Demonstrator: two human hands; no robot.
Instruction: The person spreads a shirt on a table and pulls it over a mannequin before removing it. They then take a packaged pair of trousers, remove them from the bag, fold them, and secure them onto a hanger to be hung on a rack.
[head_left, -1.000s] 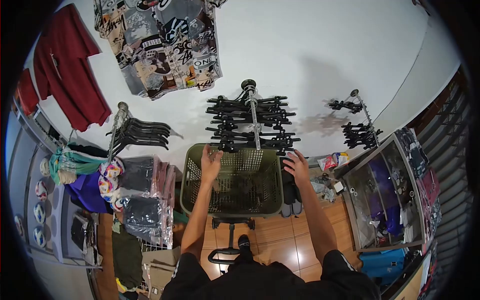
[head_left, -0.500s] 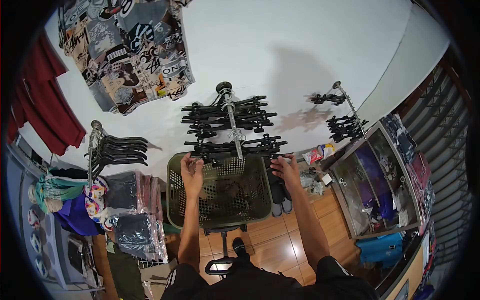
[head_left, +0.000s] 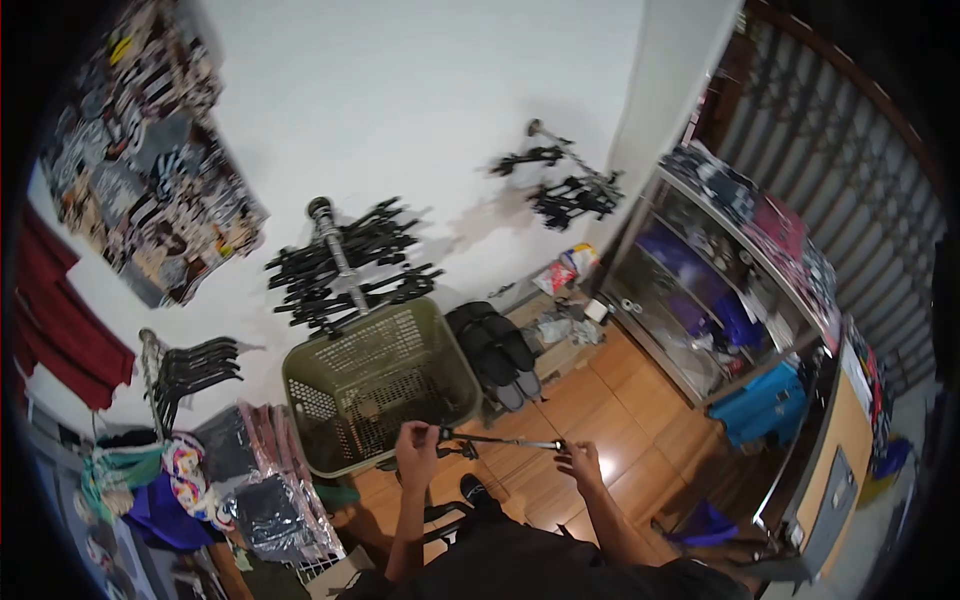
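A black clip hanger (head_left: pixel 505 440) is stretched between my two hands, over the tiled floor. My left hand (head_left: pixel 418 455) is closed on its left end, near the front edge of the green perforated basket (head_left: pixel 465 370). The fingers of my right hand (head_left: pixel 582 465) pinch its right end. Inside the basket the bottom is dark, and its contents are hard to make out. Behind the basket, many black clip hangers (head_left: pixel 340 265) hang on a metal wall rod.
Black slippers (head_left: pixel 492 345) lie right of the basket. A glass cabinet (head_left: pixel 690 290) stands at the right, with a blue bag (head_left: pixel 758 405) beside its base. Packaged clothes (head_left: pixel 270 510) are at the lower left, below curved black hangers (head_left: pixel 195 370) on another rod.
The view has turned to the right. My hands have moved from the wall rod to in front of the basket, with a clip hanger now held between them.
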